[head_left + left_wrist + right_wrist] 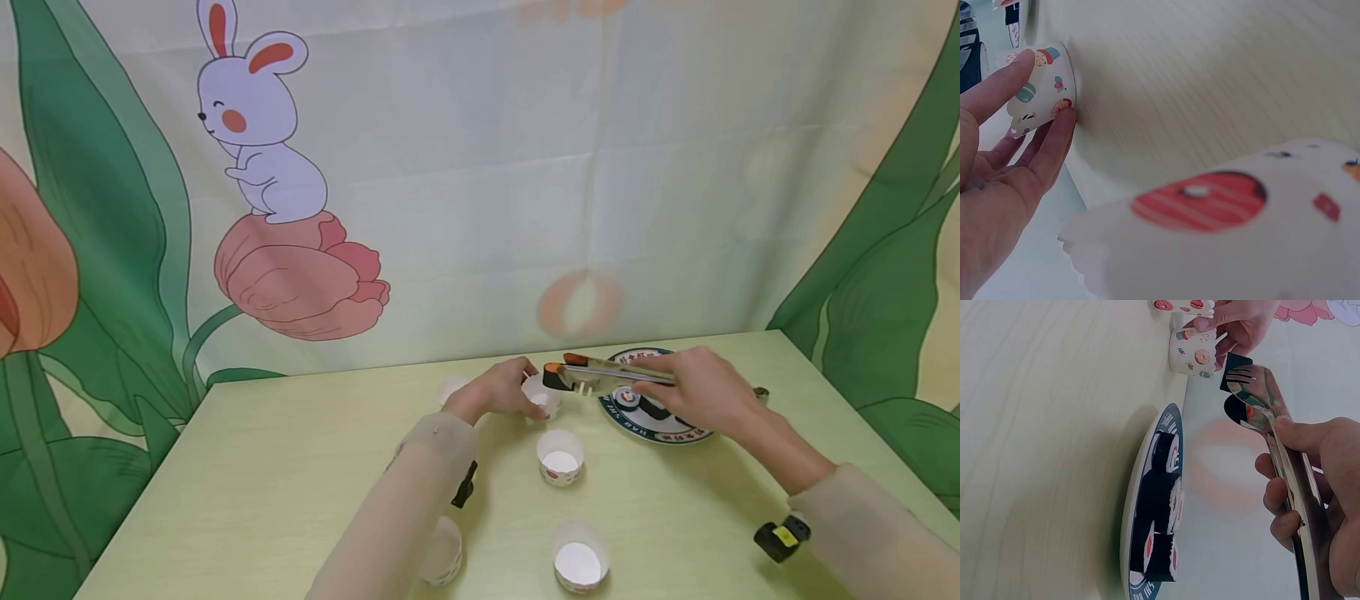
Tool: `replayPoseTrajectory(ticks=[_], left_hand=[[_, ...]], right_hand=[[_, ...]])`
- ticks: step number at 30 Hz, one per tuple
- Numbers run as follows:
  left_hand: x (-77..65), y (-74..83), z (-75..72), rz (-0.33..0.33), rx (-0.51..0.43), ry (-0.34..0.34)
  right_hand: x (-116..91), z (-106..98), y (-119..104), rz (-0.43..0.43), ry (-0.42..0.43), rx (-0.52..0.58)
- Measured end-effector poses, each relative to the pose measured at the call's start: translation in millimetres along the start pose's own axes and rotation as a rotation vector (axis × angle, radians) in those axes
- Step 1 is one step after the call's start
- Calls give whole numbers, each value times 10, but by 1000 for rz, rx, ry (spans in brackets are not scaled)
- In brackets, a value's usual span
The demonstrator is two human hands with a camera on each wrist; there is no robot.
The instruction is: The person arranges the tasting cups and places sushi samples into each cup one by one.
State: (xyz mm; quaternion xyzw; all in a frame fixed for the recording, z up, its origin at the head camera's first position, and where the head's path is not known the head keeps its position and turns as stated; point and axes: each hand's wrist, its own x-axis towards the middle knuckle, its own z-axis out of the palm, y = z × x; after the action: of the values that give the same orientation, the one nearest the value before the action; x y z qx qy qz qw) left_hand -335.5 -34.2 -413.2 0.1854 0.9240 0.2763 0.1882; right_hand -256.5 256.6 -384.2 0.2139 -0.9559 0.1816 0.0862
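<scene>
– Gripped what with the left fingers (pixel 1054 142)?

– Pinched a printed cup (pixel 543 402), upright toward the back of the counter (pixel 262 492); set the thumb on its near wall and reached round its far side.

– And with the right fingers (pixel 1277 494)?

– Curled round a pair of metal tongs (pixel 1307 506), with the thumb pressed along one arm. Clamped a dark roll (pixel 555 381) between fork tip and spoon tip.

– Had that roll where, compared with the fingers?

– Held it well beyond the right fingertips, out at the far end of the tongs. Brought it near the left fingers too, just above the cup's rim, on the side toward the plate (pixel 667 435). Could not tell about contact with the rim.

– Saw anything on the plate?

– Counted several other rolls (pixel 1159 500) there, close together, below the tongs.

– Spotted more cups?

– Found a second cup (pixel 560 467) just in front of the pinched one, a third cup (pixel 453 388) beyond the left wrist, a fourth cup (pixel 580 562) at the near edge of view, and a fifth cup (pixel 446 553) partly hidden by the left sleeve (pixel 408 500).

– Noticed the backdrop?

– Saw a cloth (pixel 450 208) printed with a rabbit (pixel 277 167).
</scene>
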Motion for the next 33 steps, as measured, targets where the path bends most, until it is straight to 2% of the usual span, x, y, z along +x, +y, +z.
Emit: replayPoseTrajectory(ticks=[11, 20, 27, 33], left_hand=[[14, -11, 2, 1, -8, -4], [8, -8, -10, 16, 3, 3], [9, -16, -4, 16, -25, 6], [-2, -14, -11, 23, 1, 5]], right_hand=[[87, 71, -38, -26, -10, -36], [143, 107, -93, -70, 15, -50], [178, 113, -147, -86, 5, -70], [191, 124, -193, -95, -4, -103]])
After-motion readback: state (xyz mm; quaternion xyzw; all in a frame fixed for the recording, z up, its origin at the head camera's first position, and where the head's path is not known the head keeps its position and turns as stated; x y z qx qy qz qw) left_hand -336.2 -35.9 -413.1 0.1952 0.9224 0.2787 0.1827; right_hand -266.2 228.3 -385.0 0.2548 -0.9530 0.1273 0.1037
